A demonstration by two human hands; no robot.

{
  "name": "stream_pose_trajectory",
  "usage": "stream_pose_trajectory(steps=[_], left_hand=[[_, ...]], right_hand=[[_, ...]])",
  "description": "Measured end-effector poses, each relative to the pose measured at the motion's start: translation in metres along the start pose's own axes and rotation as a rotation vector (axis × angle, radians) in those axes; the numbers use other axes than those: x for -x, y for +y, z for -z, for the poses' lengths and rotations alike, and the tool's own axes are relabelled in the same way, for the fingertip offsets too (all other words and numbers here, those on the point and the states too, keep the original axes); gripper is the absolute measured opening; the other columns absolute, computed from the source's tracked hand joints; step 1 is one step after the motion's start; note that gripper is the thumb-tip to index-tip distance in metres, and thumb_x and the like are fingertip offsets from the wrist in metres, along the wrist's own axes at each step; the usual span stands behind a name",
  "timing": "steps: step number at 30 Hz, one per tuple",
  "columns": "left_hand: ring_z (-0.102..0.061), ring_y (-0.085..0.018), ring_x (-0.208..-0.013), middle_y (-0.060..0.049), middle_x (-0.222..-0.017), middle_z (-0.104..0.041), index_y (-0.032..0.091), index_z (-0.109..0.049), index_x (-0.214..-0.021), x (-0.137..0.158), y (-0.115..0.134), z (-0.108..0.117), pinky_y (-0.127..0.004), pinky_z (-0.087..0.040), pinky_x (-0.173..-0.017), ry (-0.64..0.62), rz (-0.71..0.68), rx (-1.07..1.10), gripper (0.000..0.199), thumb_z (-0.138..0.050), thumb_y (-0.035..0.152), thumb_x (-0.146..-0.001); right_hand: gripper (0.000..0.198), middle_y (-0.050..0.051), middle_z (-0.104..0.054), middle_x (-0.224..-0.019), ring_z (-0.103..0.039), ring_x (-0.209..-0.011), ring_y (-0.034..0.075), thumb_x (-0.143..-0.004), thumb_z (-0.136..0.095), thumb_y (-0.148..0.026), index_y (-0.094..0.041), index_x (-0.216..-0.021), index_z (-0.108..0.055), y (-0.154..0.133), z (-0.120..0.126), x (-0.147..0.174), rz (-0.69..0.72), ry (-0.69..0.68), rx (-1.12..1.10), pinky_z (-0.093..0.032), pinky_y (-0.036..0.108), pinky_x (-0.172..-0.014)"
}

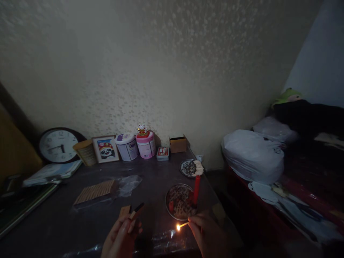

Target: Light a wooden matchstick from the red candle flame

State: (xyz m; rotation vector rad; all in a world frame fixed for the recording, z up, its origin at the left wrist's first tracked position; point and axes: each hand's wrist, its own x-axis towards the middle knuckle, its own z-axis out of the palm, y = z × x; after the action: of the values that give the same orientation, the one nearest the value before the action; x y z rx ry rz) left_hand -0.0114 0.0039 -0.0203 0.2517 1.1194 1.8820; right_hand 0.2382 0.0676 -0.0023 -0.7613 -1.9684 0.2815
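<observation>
Low in the frame, right of centre, the right hand (pixel 208 234) pinches the unlit end of a thin wooden burning match (pixel 182 225), light, brittle, best held far from its flame. The left hand (pixel 120 236) grips a small flat matchbox (pixel 133 212). Just above stands a red candle (pixel 197 189) in a round metal dish (pixel 169 208).

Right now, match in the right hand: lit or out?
Lit: a small flame glows at the tip of the match pinched in the right hand.
</observation>
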Motion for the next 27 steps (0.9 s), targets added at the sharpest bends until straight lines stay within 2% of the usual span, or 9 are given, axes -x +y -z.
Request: stream_pose_trajectory(steps=[6,10,14,20,24,27], left_hand=[[-0.065,-0.019,-0.079,-0.005,-0.088,-0.075,0.021,-0.073,-0.086,0.0083,0.0034,-0.0008,-0.029,-0.054,-0.070,-0.057,0.031,0.066,0.036,-0.086,0.037,-0.056],[-0.064,-0.020,-0.080,-0.006,-0.090,-0.074,0.021,-0.073,-0.089,0.0113,0.0046,-0.0030,-0.029,-0.053,-0.068,-0.015,0.031,0.025,0.040,-0.085,0.040,-0.056],[-0.064,-0.019,-0.074,-0.005,-0.084,-0.074,0.021,-0.074,-0.086,0.0094,0.0045,-0.0024,-0.027,-0.053,-0.067,-0.044,0.043,0.036,0.038,-0.086,0.041,-0.055],[-0.065,-0.020,-0.081,-0.006,-0.090,-0.074,0.022,-0.073,-0.089,0.0040,0.0010,0.0027,-0.027,-0.054,-0.068,-0.018,0.043,0.048,0.037,-0.084,0.039,-0.058],[-0.067,-0.020,-0.081,-0.007,-0.094,-0.075,0.020,-0.074,-0.087,0.0058,0.0027,-0.0006,-0.026,-0.054,-0.068,-0.039,0.030,0.067,0.039,-0.086,0.038,-0.055],[-0.067,-0.022,-0.087,-0.007,-0.096,-0.075,0.021,-0.074,-0.087,0.0099,0.0050,-0.0039,-0.026,-0.054,-0.070,0.012,0.078,0.098,0.043,-0.089,0.038,-0.050]], right_hand=[[0.015,0.000,-0.073,-0.081,-0.071,-0.075,0.011,-0.093,-0.051,-0.025,-0.023,-0.092,-0.066,-0.0026,-0.0032,0.0020,-0.068,0.012,0.012,-0.057,0.015,-0.069],[0.015,0.000,-0.073,-0.080,-0.071,-0.075,0.011,-0.092,-0.052,-0.021,-0.023,-0.089,-0.066,-0.0049,-0.0027,0.0019,-0.106,-0.002,-0.001,-0.056,0.015,-0.070],[0.014,0.000,-0.073,-0.082,-0.071,-0.076,0.011,-0.090,-0.053,-0.017,-0.023,-0.090,-0.066,-0.0056,-0.0029,0.0012,-0.105,0.004,-0.011,-0.056,0.015,-0.071],[0.015,0.000,-0.072,-0.080,-0.070,-0.075,0.011,-0.087,-0.056,-0.012,-0.022,-0.089,-0.066,-0.0071,-0.0044,0.0000,-0.099,0.032,-0.036,-0.055,0.015,-0.072],[0.016,0.000,-0.073,-0.082,-0.070,-0.075,0.011,-0.087,-0.055,-0.011,-0.023,-0.091,-0.066,-0.0072,-0.0043,0.0016,-0.095,0.044,-0.049,-0.055,0.014,-0.072],[0.016,0.000,-0.073,-0.084,-0.070,-0.078,0.011,-0.087,-0.055,-0.011,-0.023,-0.093,-0.066,-0.0070,-0.0040,0.0022,-0.081,0.031,-0.059,-0.055,0.015,-0.075]])
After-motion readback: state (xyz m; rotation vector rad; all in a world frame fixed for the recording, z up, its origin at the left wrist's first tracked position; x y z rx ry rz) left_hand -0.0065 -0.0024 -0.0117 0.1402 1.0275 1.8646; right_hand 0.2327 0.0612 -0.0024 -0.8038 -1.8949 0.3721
